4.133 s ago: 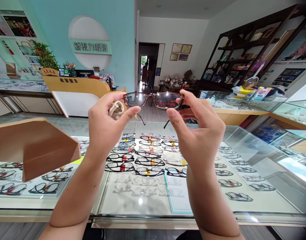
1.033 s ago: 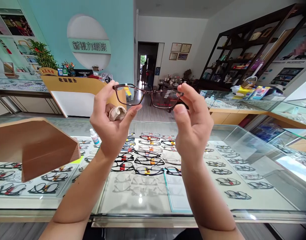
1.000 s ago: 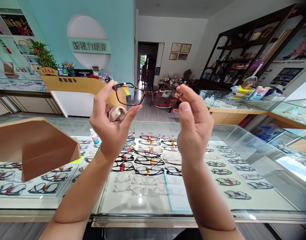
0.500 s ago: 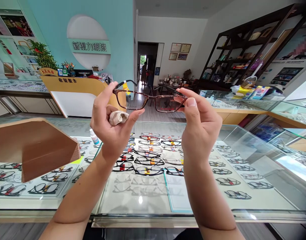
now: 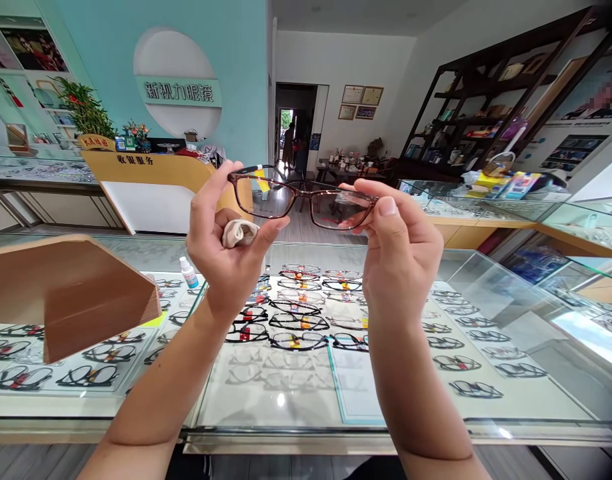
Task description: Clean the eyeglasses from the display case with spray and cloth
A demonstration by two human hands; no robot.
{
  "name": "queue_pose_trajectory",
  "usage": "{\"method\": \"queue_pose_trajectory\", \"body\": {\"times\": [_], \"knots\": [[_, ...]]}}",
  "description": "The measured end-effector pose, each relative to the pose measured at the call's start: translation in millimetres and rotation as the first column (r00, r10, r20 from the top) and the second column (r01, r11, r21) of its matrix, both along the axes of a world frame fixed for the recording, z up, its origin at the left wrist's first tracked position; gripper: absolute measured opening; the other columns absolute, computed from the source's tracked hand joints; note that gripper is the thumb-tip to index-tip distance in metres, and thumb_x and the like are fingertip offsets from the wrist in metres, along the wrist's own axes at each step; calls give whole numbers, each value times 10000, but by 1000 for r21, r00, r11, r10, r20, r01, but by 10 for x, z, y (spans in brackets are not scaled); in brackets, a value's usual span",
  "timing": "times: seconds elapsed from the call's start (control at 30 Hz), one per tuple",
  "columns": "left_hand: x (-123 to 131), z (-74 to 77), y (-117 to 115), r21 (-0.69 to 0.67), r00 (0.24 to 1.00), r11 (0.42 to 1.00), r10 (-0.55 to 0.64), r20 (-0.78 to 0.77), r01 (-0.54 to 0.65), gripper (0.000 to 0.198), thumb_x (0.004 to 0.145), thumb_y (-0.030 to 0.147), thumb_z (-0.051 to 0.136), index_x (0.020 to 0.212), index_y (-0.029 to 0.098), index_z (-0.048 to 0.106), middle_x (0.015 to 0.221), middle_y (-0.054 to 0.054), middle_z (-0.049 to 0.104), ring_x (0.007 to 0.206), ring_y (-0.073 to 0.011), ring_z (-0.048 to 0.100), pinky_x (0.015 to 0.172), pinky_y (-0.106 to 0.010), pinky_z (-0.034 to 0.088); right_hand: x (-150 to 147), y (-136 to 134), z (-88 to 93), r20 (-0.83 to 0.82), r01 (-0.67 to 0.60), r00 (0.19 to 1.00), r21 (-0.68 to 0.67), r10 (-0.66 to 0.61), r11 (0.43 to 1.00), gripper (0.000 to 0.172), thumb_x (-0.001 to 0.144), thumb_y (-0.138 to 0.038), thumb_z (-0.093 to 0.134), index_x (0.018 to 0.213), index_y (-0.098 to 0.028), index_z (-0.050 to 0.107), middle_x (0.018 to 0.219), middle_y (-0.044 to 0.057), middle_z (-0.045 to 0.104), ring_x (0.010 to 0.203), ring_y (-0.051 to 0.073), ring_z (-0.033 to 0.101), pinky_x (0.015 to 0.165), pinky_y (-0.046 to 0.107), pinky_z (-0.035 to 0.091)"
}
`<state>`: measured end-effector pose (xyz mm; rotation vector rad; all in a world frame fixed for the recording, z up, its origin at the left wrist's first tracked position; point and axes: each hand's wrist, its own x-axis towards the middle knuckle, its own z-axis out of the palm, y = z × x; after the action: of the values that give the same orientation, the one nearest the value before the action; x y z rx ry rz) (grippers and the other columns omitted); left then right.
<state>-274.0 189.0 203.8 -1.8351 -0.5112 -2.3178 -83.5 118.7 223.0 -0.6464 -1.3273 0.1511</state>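
A pair of eyeglasses (image 5: 302,195) with a dark brown frame is held up above the glass counter, lenses facing me. My left hand (image 5: 223,230) grips its left end between the fingers and thumb. Bunched in that same palm is a pale cloth (image 5: 240,233), held by the curled fingers. At the other end, my right hand (image 5: 403,233) pinches the frame near the hinge with thumb and forefinger. A yellow tag (image 5: 261,180) hangs on the left temple arm. Below, several rows of eyeglasses (image 5: 299,323) lie in the display case.
A brown folded box or stand (image 5: 71,287) stands at the left on the counter. Beside it is a white spray bottle (image 5: 189,273). The glass counter's front edge (image 5: 336,443) runs below my forearms. A yellow-and-white cashier desk (image 5: 146,200) stands farther back.
The eyeglasses have turned slightly, so the temple arms appear lower behind the lenses. Both hands have shifted only a little, still holding the frame.
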Motion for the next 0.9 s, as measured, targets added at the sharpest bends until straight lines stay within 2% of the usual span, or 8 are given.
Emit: {"method": "queue_pose_trajectory", "body": {"times": [0.13,0.27,0.4,0.5,0.63,0.73,0.9], "knots": [[43,16,-19,-11,997,998,-60,42,61,784,858,709,891,1521,374,641,1530,-102,706,1317,-340,761,946,-487,726,-18,-35,2,4,21,1000,-39,-20,999,433,1132,-591,565,1385,-315,782,1347,101,816,1051,272,805,887,496,695],[38,-3,13,-26,993,993,-114,40,115,839,826,743,897,1536,391,619,1571,-100,677,1363,-353,734,960,-511,722,-17,-29,-13,62,88,994,-9,-87,996,482,1150,-621,493,1435,-328,749,1344,103,806,1048,277,807,815,476,687],[6,-8,60,-45,990,989,-142,8,142,877,856,811,830,1575,378,580,1569,-75,674,1516,-411,625,881,-508,704,4,-9,-34,91,120,989,9,-120,993,496,1149,-651,477,1416,-339,755,1341,91,807,965,252,801,777,448,667],[-20,-5,85,-39,992,992,-124,-7,124,860,884,853,778,1567,365,593,1525,-83,702,1554,-460,580,788,-529,671,14,-11,-39,89,112,990,-1,-111,994,486,1144,-661,482,1390,-354,767,1352,76,812,938,250,793,761,445,654],[-25,-19,105,-78,986,984,-162,-37,159,883,919,882,714,1608,355,549,1542,-81,684,1606,-462,524,766,-518,648,7,-21,-37,60,64,996,-6,-64,998,446,1147,-622,493,1357,-357,784,1337,68,823,938,248,793,767,443,649],[4,-33,112,-94,987,984,-156,-33,153,886,895,863,757,1600,366,556,1538,-99,678,1584,-439,554,801,-497,666,2,-12,-34,64,62,996,-18,-61,998,469,1147,-615,477,1404,-349,764,1334,79,825,940,247,794,762,443,656],[80,-41,113,-32,994,994,-106,-21,105,846,858,762,867,1571,402,587,1472,-118,691,1458,-411,661,924,-491,687,30,59,-43,53,63,997,-25,-62,998,511,1137,-644,465,1457,-354,739,1238,81,833,919,253,795,742,451,666]]}}
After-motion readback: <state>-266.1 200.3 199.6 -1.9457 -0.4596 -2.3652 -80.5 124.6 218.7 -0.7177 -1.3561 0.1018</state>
